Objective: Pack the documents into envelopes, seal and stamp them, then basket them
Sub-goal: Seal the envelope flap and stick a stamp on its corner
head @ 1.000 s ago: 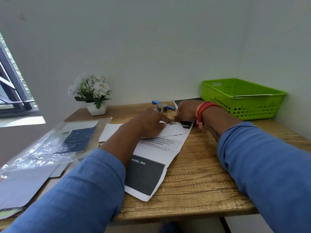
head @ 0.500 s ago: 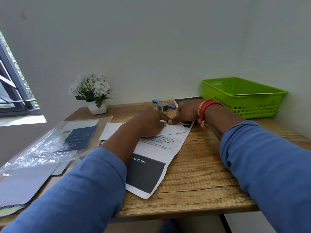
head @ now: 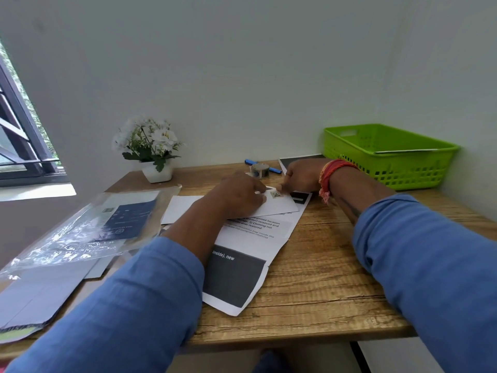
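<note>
A person in blue sleeves sits at a wooden worktop (head: 322,278), both hands meeting over a white envelope (head: 279,207) that lies flat on printed documents (head: 250,238). The left hand (head: 238,196) rests on the envelope with fingers curled down, holding it in place. A small stamp (head: 275,194) sits on the envelope's far right corner, just beyond the left hand's fingertips. The right hand (head: 302,175), with red thread bands at the wrist, lies just right of the stamp, its fingers curled and a fingertip beside the stamp; whether it touches the stamp cannot be told.

The step in hand looks like stamping. To do it well, the left hand should keep the envelope pinned so it cannot slide on the loose sheets beneath, while a right fingertip rubs the stamp flat from its middle outward, so no edge lifts. The corners deserve a firm press.

Just beyond both hands stands a roll of stamps or tape (head: 259,170), with a blue pen (head: 269,168) behind it. Well to the right of the right hand is a green plastic basket (head: 376,168) with slotted walls; a flat white edge, probably an envelope, shows above its rim, and the rest of its inside is hidden. To the left of the left hand lies a clear plastic sleeve (head: 80,230) holding a dark blue printed sheet, over grey envelopes (head: 40,294). A white pot of white flowers (head: 153,149) stands beyond it
</note>
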`<action>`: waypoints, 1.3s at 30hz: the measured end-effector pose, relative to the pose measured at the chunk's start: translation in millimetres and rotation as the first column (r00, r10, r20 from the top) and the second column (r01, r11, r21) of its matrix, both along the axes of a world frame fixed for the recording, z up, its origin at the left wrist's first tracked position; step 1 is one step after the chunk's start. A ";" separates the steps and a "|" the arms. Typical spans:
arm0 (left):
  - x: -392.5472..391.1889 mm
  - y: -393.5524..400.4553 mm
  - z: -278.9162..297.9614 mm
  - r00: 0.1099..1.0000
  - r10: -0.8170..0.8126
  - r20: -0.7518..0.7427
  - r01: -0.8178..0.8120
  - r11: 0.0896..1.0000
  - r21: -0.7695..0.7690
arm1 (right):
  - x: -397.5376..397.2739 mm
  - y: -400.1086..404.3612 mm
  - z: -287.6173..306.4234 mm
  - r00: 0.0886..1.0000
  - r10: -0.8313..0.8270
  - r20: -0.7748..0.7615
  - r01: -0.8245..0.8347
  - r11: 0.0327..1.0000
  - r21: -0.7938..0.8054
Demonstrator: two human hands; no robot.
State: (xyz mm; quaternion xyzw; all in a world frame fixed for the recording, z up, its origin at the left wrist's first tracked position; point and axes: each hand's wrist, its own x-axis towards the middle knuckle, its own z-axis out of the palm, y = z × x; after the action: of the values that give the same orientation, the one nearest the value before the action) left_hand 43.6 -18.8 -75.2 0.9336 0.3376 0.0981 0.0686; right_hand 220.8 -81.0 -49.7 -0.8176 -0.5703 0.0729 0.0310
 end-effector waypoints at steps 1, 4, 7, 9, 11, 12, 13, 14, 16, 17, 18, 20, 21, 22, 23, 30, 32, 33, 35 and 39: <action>0.0 0.1 -0.4 1.000 0.010 0.007 -0.010 1.000 -0.005 | -1.7 1.3 -1.3 1.000 -0.005 0.016 0.005 1.000 0.006; 1.6 1.1 -3.5 0.998 0.042 0.044 -0.041 0.999 -0.010 | -6.6 5.3 -4.2 0.997 -0.002 0.076 0.002 1.000 -0.006; 6.3 1.2 -9.0 0.989 0.138 0.049 -0.142 0.988 0.068 | -5.5 2.8 -3.1 0.999 -0.014 0.030 0.014 1.000 0.016; 9.1 0.5 -12.0 0.978 0.202 0.060 -0.207 0.973 0.099 | -5.4 -2.0 -1.9 1.000 -0.003 -0.014 0.003 1.000 0.031; 11.2 -0.7 -12.3 0.968 0.231 0.093 -0.241 0.964 0.108 | -5.4 -8.4 -0.3 0.997 0.026 -0.069 -0.022 0.998 0.065; 11.6 -1.0 -11.9 0.964 0.238 0.116 -0.250 0.963 0.105 | -4.5 -11.0 0.0 0.994 0.035 -0.102 -0.026 0.996 0.087; 11.2 -1.8 -11.4 0.960 0.240 0.144 -0.255 0.961 0.101 | -3.3 -12.6 -0.2 0.991 0.037 -0.126 -0.025 0.995 0.099; 10.8 -2.0 -11.5 0.956 0.237 0.173 -0.256 0.962 0.098 | -2.8 -13.2 -0.6 0.989 0.039 -0.140 -0.024 0.994 0.107; 9.5 -3.2 -11.5 0.946 0.219 0.238 -0.250 0.962 0.108 | -1.6 -11.6 -2.2 0.983 0.043 -0.180 -0.016 0.988 0.152; 9.1 -3.2 -11.2 0.938 0.210 0.275 -0.249 0.962 0.114 | 0.4 -10.6 -2.4 0.973 0.049 -0.224 -0.003 0.980 0.201; 8.2 -2.9 -10.3 0.926 0.204 0.317 -0.250 0.962 0.112 | 3.4 -9.9 -2.0 0.958 0.061 -0.280 0.014 0.966 0.258; 5.8 -1.3 -8.2 0.896 0.211 0.390 -0.267 0.959 0.093 | 10.5 -9.5 -1.0 0.914 0.103 -0.394 0.054 0.928 0.368; 3.4 0.1 -7.3 0.878 0.227 0.420 -0.291 0.952 0.095 | 13.7 -9.1 -0.8 0.882 0.131 -0.452 0.082 0.904 0.420; 0.5 2.1 -6.6 0.855 0.257 0.450 -0.332 0.938 0.096 | 16.2 -8.6 -1.0 0.840 0.164 -0.518 0.119 0.874 0.471; -3.6 4.0 -5.7 0.819 0.300 0.489 -0.388 0.918 0.086 | 18.2 -7.9 -1.3 0.787 0.206 -0.582 0.162 0.842 0.515; -19.9 15.6 3.9 0.441 0.712 0.546 -0.543 0.696 -0.469 | 23.7 -6.6 -9.8 0.564 0.318 -0.762 0.363 0.734 0.574; -22.1 18.4 5.5 0.351 0.744 0.569 -0.525 0.659 -0.538 | 24.4 -8.4 -10.6 0.495 0.335 -0.802 0.447 0.693 0.566; -23.5 21.4 4.5 0.314 0.738 0.598 -0.495 0.664 -0.560 | 25.2 -9.0 -11.0 0.480 0.340 -0.809 0.484 0.667 0.567; -25.1 27.3 0.7 0.274 0.708 0.651 -0.427 0.696 -0.577 | 28.7 -8.1 -12.0 0.491 0.345 -0.800 0.558 0.581 0.592; -24.4 32.8 -1.0 0.158 0.692 0.705 -0.258 0.718 -0.647 | 30.7 -9.7 -8.9 0.378 0.373 -0.848 0.654 0.541 0.529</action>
State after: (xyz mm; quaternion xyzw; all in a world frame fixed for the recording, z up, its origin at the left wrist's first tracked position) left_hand 19.2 13.9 -76.2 0.5098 0.5299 0.5550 0.3890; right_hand 251.5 -90.7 -58.6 -0.5644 -0.3240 0.2281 0.7242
